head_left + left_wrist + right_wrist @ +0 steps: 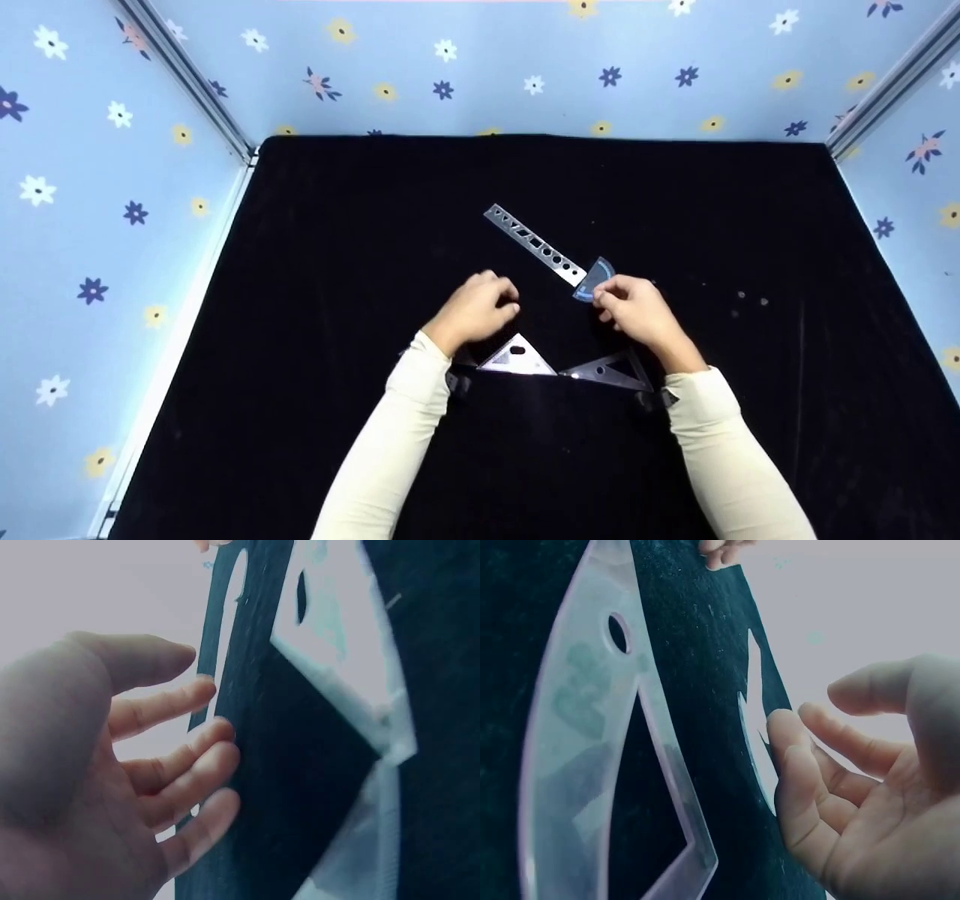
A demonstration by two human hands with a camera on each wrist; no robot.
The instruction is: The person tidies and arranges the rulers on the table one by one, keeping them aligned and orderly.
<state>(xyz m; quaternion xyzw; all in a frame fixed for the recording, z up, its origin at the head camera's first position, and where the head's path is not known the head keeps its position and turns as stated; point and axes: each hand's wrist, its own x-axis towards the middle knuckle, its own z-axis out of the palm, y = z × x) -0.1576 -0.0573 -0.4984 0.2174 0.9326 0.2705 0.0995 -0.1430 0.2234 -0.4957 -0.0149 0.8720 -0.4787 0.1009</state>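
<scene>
My right hand [637, 307] is at the lower right corner of a small blue-marked protractor [592, 279], its fingertips touching the edge. In the right wrist view, thumb and fingers are apart with nothing pinched between them. End to end with the protractor lies a clear ruler [529, 247] with a row of cut-out shapes, slanting up to the left. My left hand [480, 304] hovers with loosely bent fingers, holding nothing. Below it lies a clear set square [514, 361]. A second, longer set square [585, 373] meets its corner and stretches toward my right wrist.
Black cloth [360, 225] covers the table. Blue flowered panels [495, 60] stand at the back and both sides. Several small specks [742, 295] dot the cloth right of my right hand.
</scene>
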